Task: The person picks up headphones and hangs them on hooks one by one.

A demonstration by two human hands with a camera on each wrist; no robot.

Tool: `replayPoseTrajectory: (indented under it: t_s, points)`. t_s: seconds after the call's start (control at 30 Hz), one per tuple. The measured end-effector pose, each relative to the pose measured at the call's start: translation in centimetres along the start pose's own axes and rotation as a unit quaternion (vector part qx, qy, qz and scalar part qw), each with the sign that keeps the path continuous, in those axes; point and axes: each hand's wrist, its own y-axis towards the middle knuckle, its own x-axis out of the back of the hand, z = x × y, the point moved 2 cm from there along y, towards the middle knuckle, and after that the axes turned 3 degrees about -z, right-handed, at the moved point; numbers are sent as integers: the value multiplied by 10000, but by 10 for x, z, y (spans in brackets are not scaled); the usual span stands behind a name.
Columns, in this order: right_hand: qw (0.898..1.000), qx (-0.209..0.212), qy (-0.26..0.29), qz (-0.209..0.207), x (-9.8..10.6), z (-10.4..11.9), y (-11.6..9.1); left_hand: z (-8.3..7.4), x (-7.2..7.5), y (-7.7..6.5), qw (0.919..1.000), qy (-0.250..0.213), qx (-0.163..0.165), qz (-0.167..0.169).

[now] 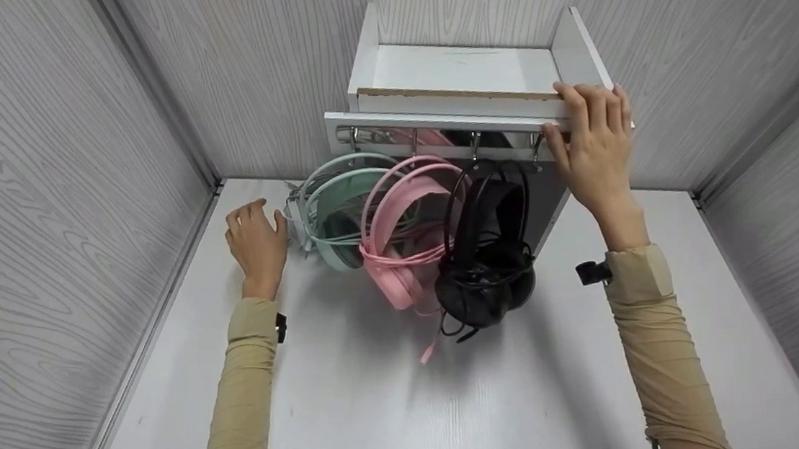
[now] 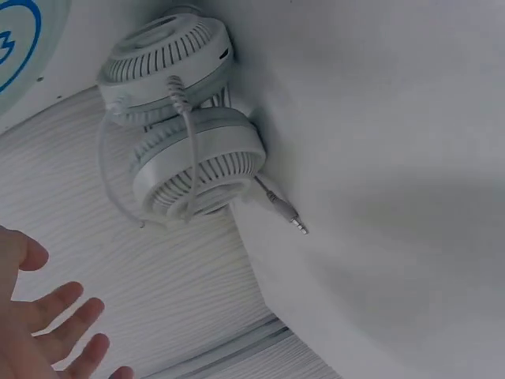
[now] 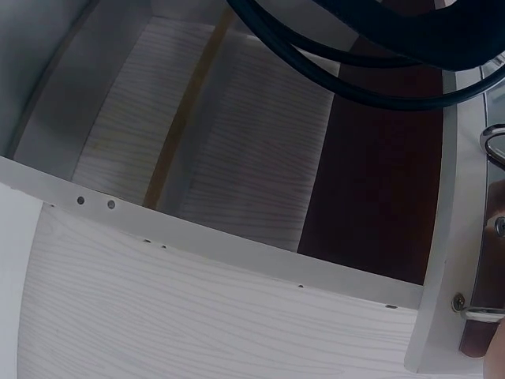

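My right hand (image 1: 595, 142) grips the right end of a white shelf rack (image 1: 460, 95), fingers over its top edge and thumb in front. From the hooks under the rack's front rail hang a mint-green headset (image 1: 334, 216), a pink headset (image 1: 386, 240) and a black headset (image 1: 483, 268). My left hand (image 1: 255, 244) is off to the left with loosely bent fingers, holding nothing. Close by it a white headset (image 2: 197, 158) with a loose plug (image 2: 288, 212) shows in the left wrist view. In the right wrist view, the black headset's band (image 3: 379, 71) crosses the rack's interior.
The rack stands on a white table (image 1: 357, 402) against the back wall (image 1: 270, 69). Patterned walls enclose both sides. The pink cable's plug (image 1: 427, 353) dangles below the headsets, and a metal hook (image 3: 483, 314) juts from the rail near my right hand.
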Motion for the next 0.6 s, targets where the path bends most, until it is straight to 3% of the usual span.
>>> replayPoseTrajectory:
  t_s: [0.17,0.37,0.47,0.6]
  points:
    - [10000,42,-16,-8,0,-1,0,7,-26,4,9956,221,496,766]
    - [9999,84,-76,15,0,0,1,13,-43,7,9800,71,1000,1721]
    - [10000,68,-51,-17,0,0,1,14,-49,11,9670,-227,1266,2199]
    - [9999,30,-97,-7,-1,-1,0,17,-53,11,9387,-860,1695,2876]
